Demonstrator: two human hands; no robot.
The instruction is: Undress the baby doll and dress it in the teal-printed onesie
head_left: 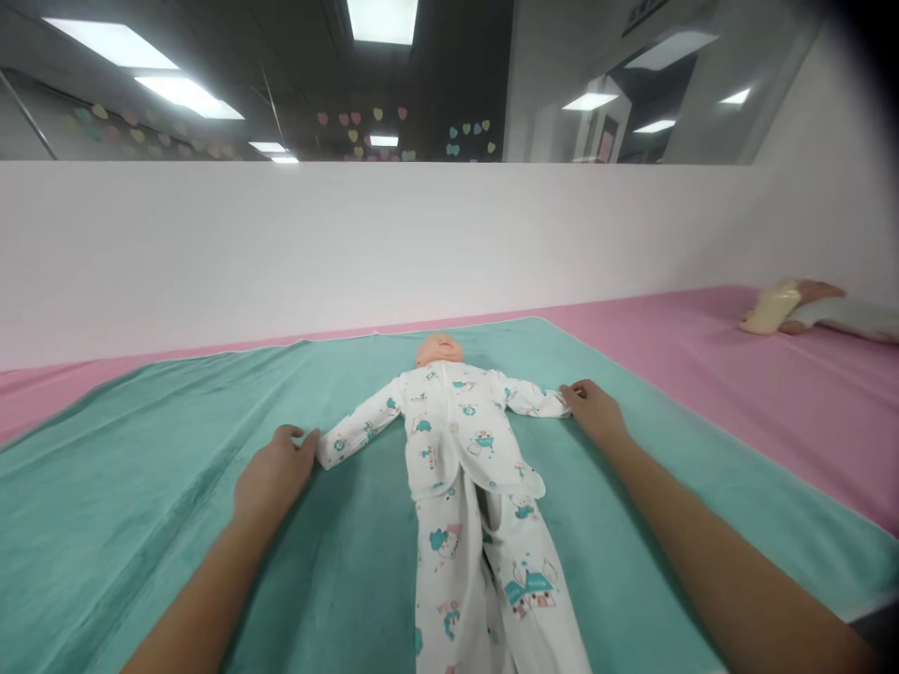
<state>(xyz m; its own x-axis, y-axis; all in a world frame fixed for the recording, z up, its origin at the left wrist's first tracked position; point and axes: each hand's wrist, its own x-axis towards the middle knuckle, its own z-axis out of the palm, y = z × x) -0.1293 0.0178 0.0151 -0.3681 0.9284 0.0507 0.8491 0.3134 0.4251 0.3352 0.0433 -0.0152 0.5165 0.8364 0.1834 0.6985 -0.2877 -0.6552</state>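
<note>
A baby doll [439, 349] lies on its back on a teal sheet [337, 562], its head at the far end. It wears a white printed long-sleeved top [449, 431] and matching trousers [456, 580]. Both sleeves are spread out to the sides. At the cuff of the left-hand sleeve [361, 426], my left hand [277, 473] is closed, thumb and finger pinching the cloth. My right hand [596, 412] pinches the cuff of the other sleeve [537, 400]. Any doll hands are hidden inside the sleeves. The trouser bottoms run out of view.
Pink cloth [702, 374] lies under the teal sheet. At the far right, a pale, partly dressed figure [801, 304] rests on it, too blurred to make out. A low white wall [316, 253] with glass above closes off the back.
</note>
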